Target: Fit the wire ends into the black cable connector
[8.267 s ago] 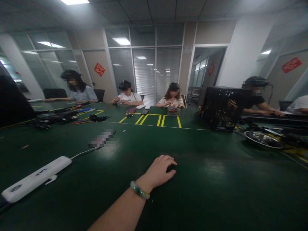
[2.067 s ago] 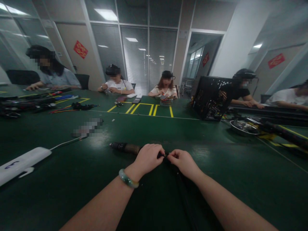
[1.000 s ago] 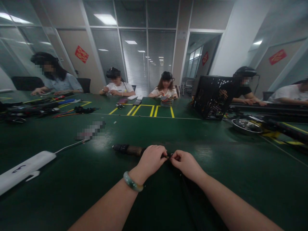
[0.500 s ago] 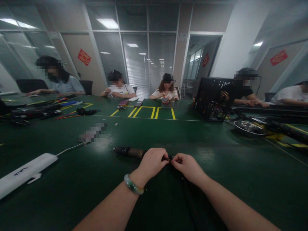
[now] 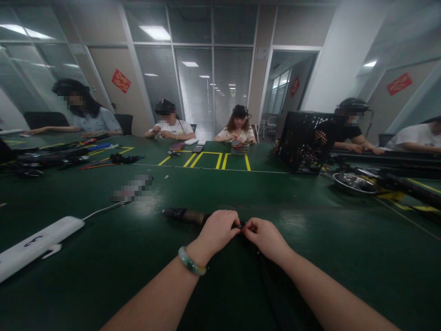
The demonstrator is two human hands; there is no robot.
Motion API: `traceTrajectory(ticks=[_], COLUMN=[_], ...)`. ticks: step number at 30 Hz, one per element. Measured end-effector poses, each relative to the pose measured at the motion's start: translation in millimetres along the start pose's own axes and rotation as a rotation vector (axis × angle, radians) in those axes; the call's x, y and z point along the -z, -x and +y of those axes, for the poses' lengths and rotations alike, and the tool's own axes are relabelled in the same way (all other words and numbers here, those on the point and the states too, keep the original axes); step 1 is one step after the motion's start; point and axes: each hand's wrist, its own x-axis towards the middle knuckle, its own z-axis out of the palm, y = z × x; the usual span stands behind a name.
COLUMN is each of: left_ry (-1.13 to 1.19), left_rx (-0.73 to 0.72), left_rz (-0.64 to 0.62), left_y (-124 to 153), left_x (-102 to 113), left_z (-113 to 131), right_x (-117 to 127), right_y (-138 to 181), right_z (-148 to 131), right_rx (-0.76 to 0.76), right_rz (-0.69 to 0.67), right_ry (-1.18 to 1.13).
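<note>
A dark rod-shaped item [image 5: 193,217] with a brown middle section and a metallic left end lies across the green table. My left hand [image 5: 219,231] is over its right end, fingers closed in a pinch. My right hand [image 5: 267,238] is pinched just beside it, thumb and fingertips nearly touching those of the left. Something small and dark with a brassy glint is between the fingertips; its kind cannot be made out. From under my right hand a long dark strip [image 5: 267,280] runs towards me, dim against the tabletop.
A white power strip [image 5: 37,246] lies at the left, its cord leading to a blurred item [image 5: 132,188]. Cables [image 5: 51,158] are heaped farther left. A black perforated case [image 5: 303,142] and a metal bowl [image 5: 354,183] stand at the right. Several people sit around the table.
My hands stay almost in place, with small shifts of the fingertips. At the far left, a person's arm has stretched farther out to the left.
</note>
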Motion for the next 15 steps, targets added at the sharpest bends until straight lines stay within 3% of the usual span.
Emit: traceTrajectory(ticks=[15], left_ry=[0.005], left_rx=[-0.086], left_rz=[0.002], left_y=[1.7], left_x=[4.8], left_z=[-4.4], right_x=[0.0], right_y=[-2.6], right_z=[5.4], right_rx=[0.029], right_rz=[-0.029], right_ry=[0.027])
